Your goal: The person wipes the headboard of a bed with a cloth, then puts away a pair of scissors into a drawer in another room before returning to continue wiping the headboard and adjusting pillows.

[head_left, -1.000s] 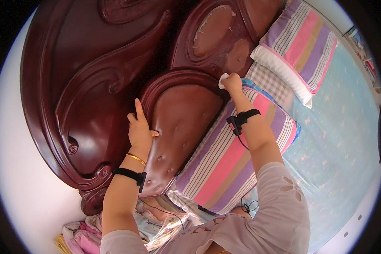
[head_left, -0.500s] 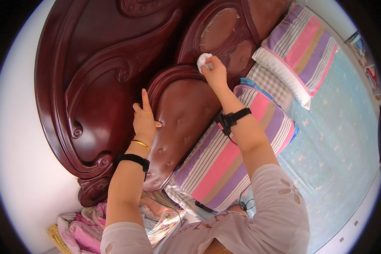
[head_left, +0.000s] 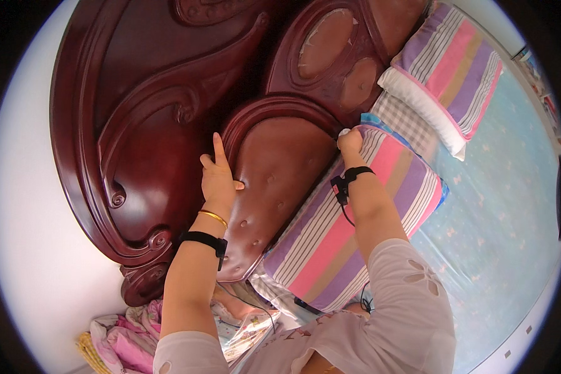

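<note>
A dark red carved wooden headboard (head_left: 137, 181) with brown tufted padded panels (head_left: 280, 159) fills the left and upper middle. My left hand (head_left: 218, 179) rests on the edge of the near padded panel, fingers spread, with one pointing away from me. Closed round a small white cloth (head_left: 345, 132), my right hand (head_left: 351, 143) is at the far lower corner of that panel, close above a striped pillow (head_left: 330, 230). Most of the cloth is hidden by the fingers.
Another striped pillow (head_left: 452, 62) leans farther along the bed, with a grey checked cushion (head_left: 402, 118) between. A light blue sheet (head_left: 492, 230) covers the mattress at right. Pink bedding (head_left: 128, 336) lies heaped at lower left, below a white wall (head_left: 37, 218).
My right hand has moved with the white cloth from the top of the panel's curved frame down and right toward the pillow. My left hand stays at the panel edge.
</note>
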A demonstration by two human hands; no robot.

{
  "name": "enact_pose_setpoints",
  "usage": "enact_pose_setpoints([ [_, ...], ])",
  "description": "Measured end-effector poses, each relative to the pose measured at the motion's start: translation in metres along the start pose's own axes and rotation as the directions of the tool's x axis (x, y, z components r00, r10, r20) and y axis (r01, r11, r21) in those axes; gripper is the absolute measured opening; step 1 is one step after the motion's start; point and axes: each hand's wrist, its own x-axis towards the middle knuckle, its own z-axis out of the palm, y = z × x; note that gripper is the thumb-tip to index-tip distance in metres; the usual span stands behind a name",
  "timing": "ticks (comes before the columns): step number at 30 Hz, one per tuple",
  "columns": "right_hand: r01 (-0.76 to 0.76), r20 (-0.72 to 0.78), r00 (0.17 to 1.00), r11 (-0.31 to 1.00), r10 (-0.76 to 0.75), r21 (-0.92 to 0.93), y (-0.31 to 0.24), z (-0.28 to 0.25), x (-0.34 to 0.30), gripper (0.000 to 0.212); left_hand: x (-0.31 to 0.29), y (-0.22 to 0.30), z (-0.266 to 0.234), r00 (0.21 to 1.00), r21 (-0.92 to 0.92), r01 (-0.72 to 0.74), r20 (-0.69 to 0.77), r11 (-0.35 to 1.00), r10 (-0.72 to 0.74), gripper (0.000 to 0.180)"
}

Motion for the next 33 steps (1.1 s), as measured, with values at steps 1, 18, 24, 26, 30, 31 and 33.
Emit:
enact_pose_setpoints([
  [1, 0.041, -0.135, 0.990, 0.998, -0.033, 0.055, 0.005, 0.004, 0.003, 0.018, 0.002, 0.002, 0.000, 1.000, -0.006, -0.006, 0.000, 1.000, 0.006, 0.135],
  [18, 0.826, -0.421, 0.564, 0.488, -0.711, 0.282, -0.172, -0.041, -0.126, 0.012, 0.003, 0.002, -0.004, 0.999, 0.042, 0.033, 0.007, 0.999, -0.033, 0.135],
  [24, 0.911, -0.349, 0.356, 0.237, -0.867, 0.338, -0.189, -0.050, -0.166, 0.018, 0.002, 0.000, -0.008, 0.999, 0.010, -0.011, -0.043, 1.000, 0.012, 0.136],
  [26, 0.770, -0.283, 0.485, 0.251, -0.827, 0.587, -0.181, -0.053, -0.176, 0.016, -0.002, 0.005, -0.009, 1.000, -0.011, -0.017, -0.018, 1.000, 0.016, 0.135],
  [30, 0.158, 0.108, 0.706, 0.305, -0.700, 0.939, -0.118, -0.073, -0.196, 0.020, -0.011, 0.006, -0.011, 0.999, -0.048, 0.034, 0.038, 0.998, -0.032, 0.134],
  [31, -0.118, 0.258, 0.694, 0.248, -0.672, 0.962, -0.091, -0.090, -0.211, 0.023, -0.016, 0.003, -0.011, 0.999, -0.081, 0.030, 0.030, 0.996, -0.027, 0.134],
  [33, -0.416, 0.399, 0.658, 0.134, -0.638, 0.899, -0.022, -0.129, -0.240, 0.028, -0.023, -0.001, -0.009, 1.000, -0.110, 0.005, -0.019, 0.994, -0.007, 0.135],
])
